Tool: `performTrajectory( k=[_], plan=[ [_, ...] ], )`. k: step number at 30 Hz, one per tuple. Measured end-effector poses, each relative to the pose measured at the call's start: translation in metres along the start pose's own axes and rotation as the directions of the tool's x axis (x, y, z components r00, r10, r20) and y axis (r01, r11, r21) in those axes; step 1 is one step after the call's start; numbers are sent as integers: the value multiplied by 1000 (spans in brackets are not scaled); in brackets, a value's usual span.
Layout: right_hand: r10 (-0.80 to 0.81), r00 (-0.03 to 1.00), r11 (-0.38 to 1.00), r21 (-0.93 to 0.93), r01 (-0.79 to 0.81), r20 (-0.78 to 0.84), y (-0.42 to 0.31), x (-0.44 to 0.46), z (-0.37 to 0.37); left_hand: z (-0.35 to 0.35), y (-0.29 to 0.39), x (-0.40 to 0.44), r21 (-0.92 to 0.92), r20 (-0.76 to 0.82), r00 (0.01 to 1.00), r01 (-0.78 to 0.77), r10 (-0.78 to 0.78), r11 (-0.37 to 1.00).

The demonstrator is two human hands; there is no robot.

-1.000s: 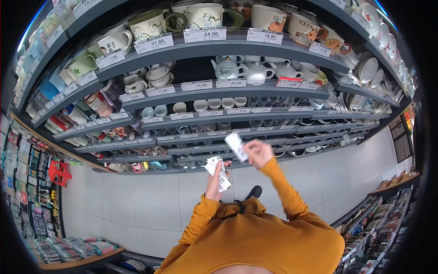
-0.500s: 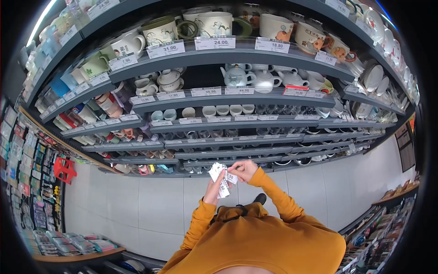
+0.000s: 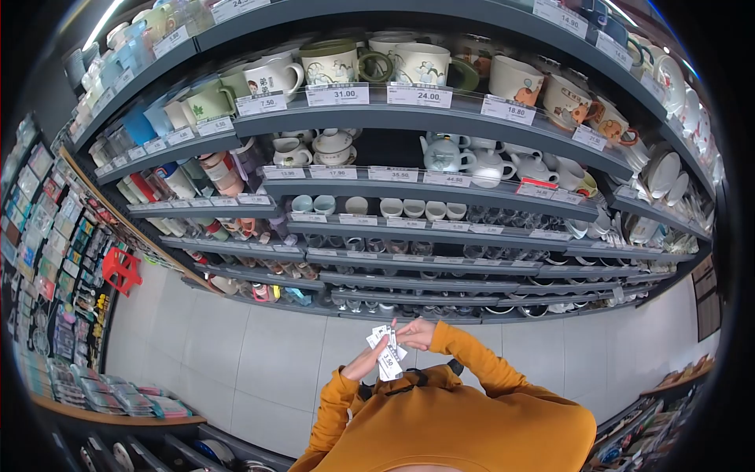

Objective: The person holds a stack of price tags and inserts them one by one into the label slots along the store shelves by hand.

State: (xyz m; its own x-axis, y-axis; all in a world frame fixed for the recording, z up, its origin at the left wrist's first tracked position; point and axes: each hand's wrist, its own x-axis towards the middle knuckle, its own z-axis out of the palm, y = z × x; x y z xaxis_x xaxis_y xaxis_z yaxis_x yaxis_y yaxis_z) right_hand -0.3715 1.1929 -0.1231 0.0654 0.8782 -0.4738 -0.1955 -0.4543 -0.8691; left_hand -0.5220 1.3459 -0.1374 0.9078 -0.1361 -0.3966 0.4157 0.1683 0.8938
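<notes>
Left hand (image 3: pixel 364 364) grips fanned price tags (image 3: pixel 388 360); right hand (image 3: pixel 417 334) at their edge, its grip unclear.

Grey shelves (image 3: pixel 440 122): mugs (image 3: pixel 423 64) on upper tier, teapots (image 3: pixel 489 167) below, small cups (image 3: pixel 413 208) lower.

Mug-shelf labels, left to right: first label (image 3: pixel 262 104), "7.50"; second label (image 3: pixel 338 94), "31.00"; third label (image 3: pixel 420 95), "24.00"; fourth label (image 3: pixel 509 109), "18.80".
Upper right label (image 3: pixel 560 17): "14.90".
Teapot-shelf labels, left to right: left label (image 3: pixel 333 171), "17.90"; middle label (image 3: pixel 393 174), "35.50"; right label (image 3: pixel 447 178), "44.50".
White mug (image 3: pixel 272 78): dark Chinese characters on side.
Held paper slip (image 3: pixel 389 364): "3.50", large print.
Fine print on labels: too small to read.
</notes>
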Motion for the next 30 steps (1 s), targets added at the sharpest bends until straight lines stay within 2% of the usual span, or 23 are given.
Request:
performTrajectory(
  k=[1,2,3,4,5,6,7,8,9,10,11,13,15,17,18,21,22,25,29,30],
  plan=[
    [2,1000,1000,31,-3,15,4,1,3,1,-1,-1,-60,-45,997,-66,63,996],
    [84,996,994,68,-86,32,6,4,7,1,-1,-1,-117,-92,988,-135,124,984],
    [52,998,998,29,-54,41,4,4,9,3,3,-2,-169,-143,973,-206,183,964],
    [19,998,1000,-9,-19,52,1,2,11,5,2,-2,-325,-180,956,-282,233,903],
    [-15,998,999,-47,18,65,-3,1,13,5,1,-1,-403,-225,944,-314,240,860],
    [-21,999,960,-279,32,43,-19,-1,1,5,-1,0,-476,-270,932,-347,240,808],
    [-71,997,923,-382,53,-33,-45,-8,-11,6,-3,1,-545,-315,920,-377,233,749],
    [-215,969,918,-363,157,-125,-58,-10,-25,8,-3,1,-568,-402,889,-429,217,702],
    [-353,898,920,-272,282,-263,-96,-26,-30,5,-9,-1,-570,-408,888,-428,211,701],
    [-491,793,855,-372,361,-360,-129,-36,-43,0,-15,0,-571,-413,887,-429,207,700],
    [-622,636,770,-505,391,-456,-160,-45,-54,-3,-20,-1,-572,-416,885,-432,206,698],
    [-778,290,626,-725,288,-557,-224,-70,-70,3,-19,-3,-580,-418,891,-411,176,704],
    [-820,76,570,-795,210,-568,-278,-86,-74,11,-14,-4,-596,-427,890,-408,157,692],
    [-897,-91,439,-897,-58,-433,-299,-80,-104,20,-11,-3,-622,-441,886,-417,144,663],
    [-836,-21,547,-831,-102,-548,-309,-82,-104,21,-15,1,-615,-428,887,-426,172,664],
    [-758,5,649,-756,-79,-652,-320,-77,-116,24,-29,7,-745,-292,956,-249,34,619],
    [-739,21,673,-737,69,-673,-323,-77,-111,29,-32,7,-752,-282,959,-234,20,616],
    [-732,69,669,-697,257,-678,-330,-78,-119,38,-30,5,-751,-151,986,-159,67,641],
    [-762,67,608,-676,416,-645,-336,-85,-123,41,-21,4,-728,-52,997,-78,59,681],
    [-778,21,565,-684,463,-628,-338,-86,-122,39,-24,5,-733,-42,996,-82,75,675]
  ],
)
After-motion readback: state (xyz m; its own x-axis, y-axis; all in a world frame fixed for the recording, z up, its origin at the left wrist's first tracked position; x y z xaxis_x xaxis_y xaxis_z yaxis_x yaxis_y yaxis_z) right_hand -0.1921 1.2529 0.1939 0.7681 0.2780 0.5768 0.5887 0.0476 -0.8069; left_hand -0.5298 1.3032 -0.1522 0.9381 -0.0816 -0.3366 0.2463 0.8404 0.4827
